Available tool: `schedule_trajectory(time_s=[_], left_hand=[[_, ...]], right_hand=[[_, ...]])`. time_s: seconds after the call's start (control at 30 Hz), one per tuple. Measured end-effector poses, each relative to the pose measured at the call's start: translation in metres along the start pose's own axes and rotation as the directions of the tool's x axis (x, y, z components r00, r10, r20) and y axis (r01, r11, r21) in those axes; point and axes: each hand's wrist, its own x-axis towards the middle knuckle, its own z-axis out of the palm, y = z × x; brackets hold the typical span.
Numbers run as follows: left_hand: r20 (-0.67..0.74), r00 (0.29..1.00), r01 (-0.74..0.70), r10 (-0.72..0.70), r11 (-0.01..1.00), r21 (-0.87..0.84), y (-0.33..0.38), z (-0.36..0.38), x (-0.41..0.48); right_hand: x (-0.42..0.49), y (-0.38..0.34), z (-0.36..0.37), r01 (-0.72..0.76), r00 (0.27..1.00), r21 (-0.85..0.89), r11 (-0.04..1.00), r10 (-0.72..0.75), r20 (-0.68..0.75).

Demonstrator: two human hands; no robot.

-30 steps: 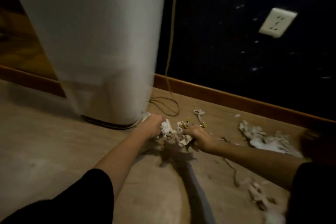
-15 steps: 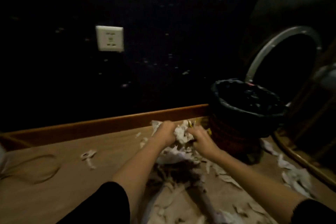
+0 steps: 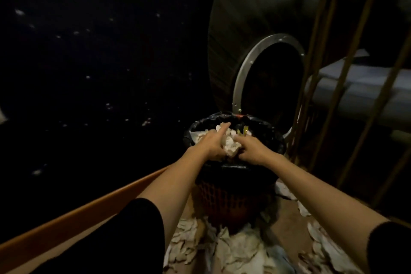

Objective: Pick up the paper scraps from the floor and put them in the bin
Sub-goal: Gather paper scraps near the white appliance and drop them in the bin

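Observation:
A reddish mesh bin (image 3: 231,198) lined with a black bag stands on the floor by the wall. Both my hands hover over its mouth and press a wad of white paper scraps (image 3: 231,145) between them. My left hand (image 3: 212,144) holds the wad's left side with its index finger stretched forward. My right hand (image 3: 251,149) grips the right side. White paper and something yellow lie inside the bin behind the wad. Many more torn scraps (image 3: 233,249) cover the floor in front of the bin.
A dark wall with an orange wooden skirting board (image 3: 89,204) runs along the left. Behind the bin leans a large round object with a metal ring (image 3: 255,78). A gold-coloured metal frame (image 3: 333,87) holding bedding stands at the right.
My view swung right from the white cylinder to the bin. Both hands lifted the wad of scraps off the floor and carried it over the bin's mouth.

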Motion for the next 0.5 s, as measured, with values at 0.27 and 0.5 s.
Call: schedule_trajectory(time_s=[0.27,0.5], left_hand=[[-0.564,0.826,-0.059,0.005,0.995,-0.078,-0.048,-0.019,-0.105],[-0.49,0.789,0.399,-0.371,0.915,-0.05,-0.182,0.019,-0.329]], right_hand=[[-0.01,-0.082,0.016,0.042,0.959,-0.05,0.998,-0.054,-0.279],[-0.061,-0.253,0.168,0.449,0.89,0.103,0.888,-0.434,-0.144]])
